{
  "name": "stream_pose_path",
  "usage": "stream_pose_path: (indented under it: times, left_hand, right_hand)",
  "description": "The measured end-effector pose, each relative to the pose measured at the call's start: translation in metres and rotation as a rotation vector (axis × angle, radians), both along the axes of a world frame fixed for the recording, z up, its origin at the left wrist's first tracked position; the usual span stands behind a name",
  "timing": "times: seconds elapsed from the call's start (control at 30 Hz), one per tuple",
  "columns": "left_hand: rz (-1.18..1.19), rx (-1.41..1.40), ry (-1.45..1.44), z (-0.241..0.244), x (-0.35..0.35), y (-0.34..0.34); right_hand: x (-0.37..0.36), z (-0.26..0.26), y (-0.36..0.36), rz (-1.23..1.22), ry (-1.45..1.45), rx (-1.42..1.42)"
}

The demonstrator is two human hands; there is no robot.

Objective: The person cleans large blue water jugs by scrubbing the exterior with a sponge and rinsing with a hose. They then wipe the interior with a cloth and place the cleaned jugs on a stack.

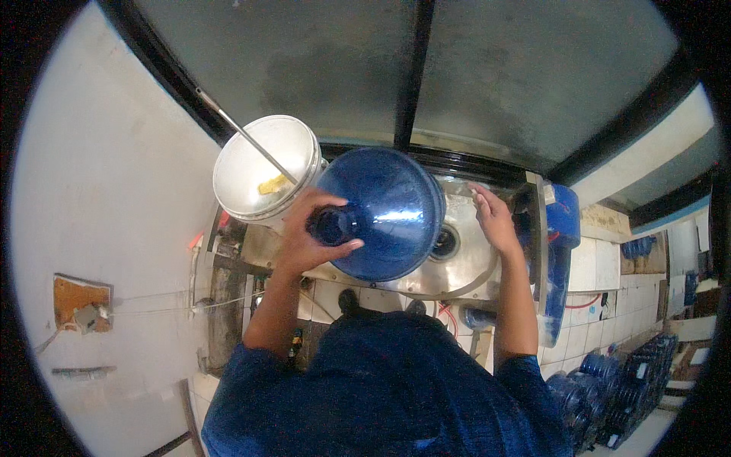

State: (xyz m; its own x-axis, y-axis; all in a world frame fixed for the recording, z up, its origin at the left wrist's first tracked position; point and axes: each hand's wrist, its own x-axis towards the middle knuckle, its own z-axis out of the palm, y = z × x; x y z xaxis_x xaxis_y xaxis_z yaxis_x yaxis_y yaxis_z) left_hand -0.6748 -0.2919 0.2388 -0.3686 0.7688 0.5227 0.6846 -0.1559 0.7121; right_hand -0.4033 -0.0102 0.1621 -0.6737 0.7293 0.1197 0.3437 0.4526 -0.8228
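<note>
My left hand (305,234) is closed around the neck of a large blue plastic water jug (394,217), thumb on one side and fingers on the other. The jug's mouth points to the left, and its body lies over a stainless steel basin (462,274). To the right, my right hand (494,220) is raised over the basin with nothing clearly in it, apart from the jug. Beside my left hand, a white plastic bucket (228,183) contains a yellow piece (274,184), and a thin metal rod (251,139) leans across its rim.
Dark-framed glass panels (337,63) rise behind the basin. A blue plastic container (562,223) stands beyond the basin's right end. Several blue water jugs (594,388) are grouped on the floor at lower right. A pale wall (114,171) bounds the left side.
</note>
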Motion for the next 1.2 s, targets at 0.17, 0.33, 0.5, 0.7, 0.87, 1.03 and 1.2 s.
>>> stream_pose_path:
  times: [0.17,0.33,0.5,0.7,0.87,1.03,1.2]
  left_hand:
    - [-0.417,0.252,-0.156,0.008,0.007,0.091]
    - [-0.067,0.243,-0.217,0.003,0.02,0.159]
    - [0.501,0.317,-0.396,-0.004,0.057,0.207]
    - [0.252,0.042,-0.304,-0.006,0.043,0.197]
    - [0.235,-0.235,0.489,-0.056,-0.009,0.143]
    - [0.134,-0.163,-0.433,-0.108,-0.031,0.103]
    - [0.125,0.069,-0.892,-0.235,-0.01,0.098]
  right_hand:
    - [-0.008,0.073,-0.035,0.076,0.065,-0.217]
    - [-0.011,0.125,-0.061,0.138,0.073,-0.153]
    - [-0.031,0.128,-0.074,0.22,0.179,-0.068]
    - [-0.054,0.137,-0.086,0.285,0.215,-0.056]
    - [-0.07,0.127,-0.101,0.334,0.204,-0.055]
    - [-0.077,0.105,-0.116,0.358,0.095,-0.112]
    - [-0.08,0.081,-0.121,0.343,0.037,-0.101]
